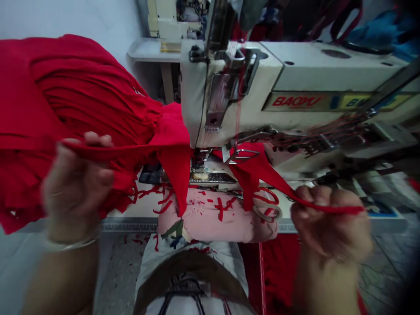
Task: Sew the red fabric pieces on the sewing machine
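Observation:
A cream sewing machine [229,100] stands before me, its needle area over red fabric. My left hand [78,183], slightly blurred, is closed on the edge of a red fabric piece [175,170] drawn out taut to the left of the needles. My right hand [331,223] grips a narrow red fabric strip [278,179] that leads out from the right of the presser foot. Both fabric ends run toward the foot; the machine head hides whether they join. Beneath the right part of the fabric lie scissors [267,197] with orange and grey loops.
A large heap of red fabric [88,87] covers the left side. A pink padded cushion [203,227] along the table's front edge carries red scraps. Another machine [167,22] stands behind. More red cloth [278,267] lies below on the right.

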`<action>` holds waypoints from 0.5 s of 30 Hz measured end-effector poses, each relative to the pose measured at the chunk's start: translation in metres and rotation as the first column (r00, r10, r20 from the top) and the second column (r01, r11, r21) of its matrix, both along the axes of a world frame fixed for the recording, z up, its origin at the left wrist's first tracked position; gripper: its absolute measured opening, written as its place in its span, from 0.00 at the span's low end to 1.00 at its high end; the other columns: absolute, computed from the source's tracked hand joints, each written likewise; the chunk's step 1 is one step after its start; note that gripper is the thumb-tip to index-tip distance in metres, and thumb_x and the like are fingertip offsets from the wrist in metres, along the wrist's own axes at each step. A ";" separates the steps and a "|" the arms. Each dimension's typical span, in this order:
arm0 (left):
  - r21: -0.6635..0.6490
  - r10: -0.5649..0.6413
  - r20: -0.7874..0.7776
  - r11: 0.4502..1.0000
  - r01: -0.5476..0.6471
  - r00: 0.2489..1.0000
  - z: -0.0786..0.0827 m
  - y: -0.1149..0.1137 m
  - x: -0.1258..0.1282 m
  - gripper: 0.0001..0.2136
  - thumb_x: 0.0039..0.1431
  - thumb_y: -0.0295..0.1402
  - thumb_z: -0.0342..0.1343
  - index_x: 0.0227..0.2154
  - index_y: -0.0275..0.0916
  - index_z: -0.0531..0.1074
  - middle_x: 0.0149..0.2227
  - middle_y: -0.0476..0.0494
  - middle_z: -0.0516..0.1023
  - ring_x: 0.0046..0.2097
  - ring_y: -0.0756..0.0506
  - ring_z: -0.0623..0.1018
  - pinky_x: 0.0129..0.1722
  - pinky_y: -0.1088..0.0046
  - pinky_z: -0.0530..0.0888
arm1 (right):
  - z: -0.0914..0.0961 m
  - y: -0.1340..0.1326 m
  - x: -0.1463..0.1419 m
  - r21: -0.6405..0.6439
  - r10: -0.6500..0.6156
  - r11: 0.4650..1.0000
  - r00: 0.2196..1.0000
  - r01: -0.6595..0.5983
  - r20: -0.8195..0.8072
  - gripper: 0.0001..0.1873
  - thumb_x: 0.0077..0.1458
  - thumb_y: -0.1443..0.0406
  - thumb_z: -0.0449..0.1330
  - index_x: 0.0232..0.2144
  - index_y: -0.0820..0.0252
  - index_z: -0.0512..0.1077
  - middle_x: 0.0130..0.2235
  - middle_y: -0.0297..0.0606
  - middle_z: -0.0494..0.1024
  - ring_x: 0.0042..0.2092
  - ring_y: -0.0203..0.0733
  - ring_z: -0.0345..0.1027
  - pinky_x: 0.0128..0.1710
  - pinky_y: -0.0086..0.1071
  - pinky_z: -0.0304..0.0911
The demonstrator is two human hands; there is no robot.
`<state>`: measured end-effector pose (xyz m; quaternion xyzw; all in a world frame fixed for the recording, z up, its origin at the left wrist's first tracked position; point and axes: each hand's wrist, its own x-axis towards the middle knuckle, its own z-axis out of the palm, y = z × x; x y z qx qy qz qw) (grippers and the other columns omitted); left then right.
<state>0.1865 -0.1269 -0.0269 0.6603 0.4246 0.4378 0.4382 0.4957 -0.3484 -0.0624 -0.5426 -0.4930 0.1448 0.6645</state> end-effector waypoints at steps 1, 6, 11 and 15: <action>0.024 -0.082 0.088 0.996 0.081 0.993 -0.008 -0.008 0.025 0.17 0.63 0.56 0.45 0.45 0.59 0.74 0.44 0.56 0.80 0.44 0.46 0.79 0.25 0.77 0.73 | -0.003 0.015 -0.009 0.056 0.032 0.998 0.998 -0.029 -0.061 0.14 0.59 0.48 0.58 0.31 0.48 0.73 0.31 0.37 0.75 0.34 0.40 0.73 0.25 0.32 0.67; 0.490 -0.246 -0.492 0.714 0.499 0.835 -0.055 -0.029 0.098 0.13 0.67 0.28 0.47 0.45 0.38 0.76 0.48 0.40 0.79 0.51 0.44 0.78 0.51 0.65 0.77 | -0.033 0.083 -0.057 -0.084 -0.047 0.988 0.774 0.129 0.632 0.12 0.62 0.69 0.54 0.44 0.62 0.75 0.46 0.47 0.78 0.51 0.48 0.70 0.52 0.46 0.71; 0.585 0.031 -0.741 0.519 0.623 0.671 -0.061 -0.026 0.079 0.17 0.63 0.22 0.48 0.52 0.37 0.72 0.53 0.35 0.74 0.55 0.39 0.72 0.49 0.59 0.76 | -0.050 0.087 -0.064 -0.016 -0.110 0.964 0.456 0.265 0.883 0.19 0.60 0.71 0.53 0.53 0.71 0.71 0.52 0.54 0.75 0.54 0.53 0.66 0.53 0.49 0.70; 0.507 0.098 -0.833 0.531 0.679 0.545 -0.052 -0.035 0.075 0.19 0.63 0.23 0.49 0.56 0.36 0.68 0.55 0.37 0.74 0.52 0.39 0.73 0.46 0.61 0.76 | -0.045 0.087 -0.063 -0.008 -0.160 0.961 0.578 0.276 0.800 0.18 0.62 0.72 0.52 0.53 0.68 0.69 0.48 0.50 0.76 0.50 0.48 0.69 0.52 0.46 0.70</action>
